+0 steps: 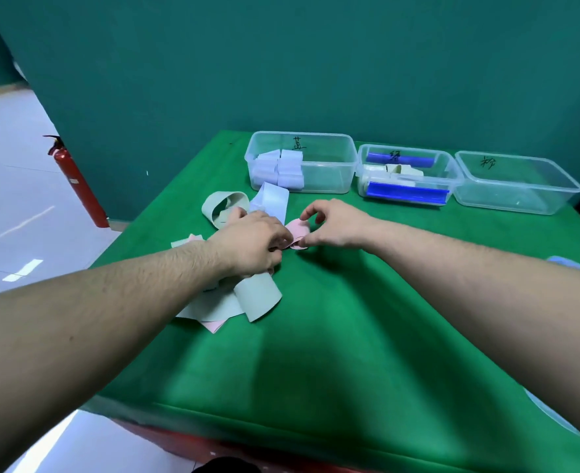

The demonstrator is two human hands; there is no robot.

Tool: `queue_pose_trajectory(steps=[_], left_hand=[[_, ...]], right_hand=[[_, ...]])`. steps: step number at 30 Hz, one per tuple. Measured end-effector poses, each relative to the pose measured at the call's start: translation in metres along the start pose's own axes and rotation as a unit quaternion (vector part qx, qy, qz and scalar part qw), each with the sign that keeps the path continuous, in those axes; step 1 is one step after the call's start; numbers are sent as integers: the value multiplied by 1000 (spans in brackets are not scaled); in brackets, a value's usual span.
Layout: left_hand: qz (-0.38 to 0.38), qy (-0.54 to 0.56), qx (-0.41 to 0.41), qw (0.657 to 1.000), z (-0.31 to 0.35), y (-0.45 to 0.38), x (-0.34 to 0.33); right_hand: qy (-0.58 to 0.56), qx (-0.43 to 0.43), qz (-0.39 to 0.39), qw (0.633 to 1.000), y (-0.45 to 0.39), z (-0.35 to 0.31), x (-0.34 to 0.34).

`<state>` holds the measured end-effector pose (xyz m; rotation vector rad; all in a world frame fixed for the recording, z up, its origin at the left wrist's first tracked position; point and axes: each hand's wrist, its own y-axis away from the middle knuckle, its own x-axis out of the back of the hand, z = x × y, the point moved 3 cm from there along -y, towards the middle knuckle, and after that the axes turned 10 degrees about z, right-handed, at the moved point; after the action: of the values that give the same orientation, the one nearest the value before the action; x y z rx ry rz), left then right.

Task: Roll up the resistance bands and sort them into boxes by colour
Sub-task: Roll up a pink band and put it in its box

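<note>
Fingers of both hands pinch the pink band [297, 233] at mid-table: the left hand [251, 242] curls round one side, seemingly to keep the coil tight, while the right hand [332, 227] nips its edge between thumb and forefinger, other fingers arched clear, probably to wind it on. Loose bands [247, 295] lie heaped under the left wrist, within easy reach. Three clear boxes line the far edge: the blue box [329, 158] holds pale blue rolls, the middle box [452, 172] holds greenish rolls and blue bars, and the right box [520, 189], bare inside, likely awaits pink. Green cloth [350, 353] covers the table, a teal wall stands behind, and a red extinguisher [77, 179] leans on pale floor tiles at left
</note>
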<state>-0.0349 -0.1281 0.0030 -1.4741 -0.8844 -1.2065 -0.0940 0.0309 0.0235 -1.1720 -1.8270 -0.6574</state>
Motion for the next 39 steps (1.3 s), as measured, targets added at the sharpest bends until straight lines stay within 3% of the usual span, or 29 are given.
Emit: queue_pose_trajectory(steps=[10, 16, 24, 30, 39], left_hand=[[62, 55, 37, 996, 5, -7, -1], [88, 97, 52, 990, 29, -7, 10], [113, 195, 43, 973, 88, 7, 35], [164, 297, 15, 941, 145, 25, 54], [165, 402, 134, 890, 199, 58, 62]], right_hand=[[-92, -13, 38, 995, -4, 7, -22], [-212, -39, 65, 974, 20, 14, 1], [-272, -63, 98, 955, 77, 36, 39], [-276, -62, 79, 956, 129, 39, 69], [-256, -82, 35, 963, 201, 47, 84]])
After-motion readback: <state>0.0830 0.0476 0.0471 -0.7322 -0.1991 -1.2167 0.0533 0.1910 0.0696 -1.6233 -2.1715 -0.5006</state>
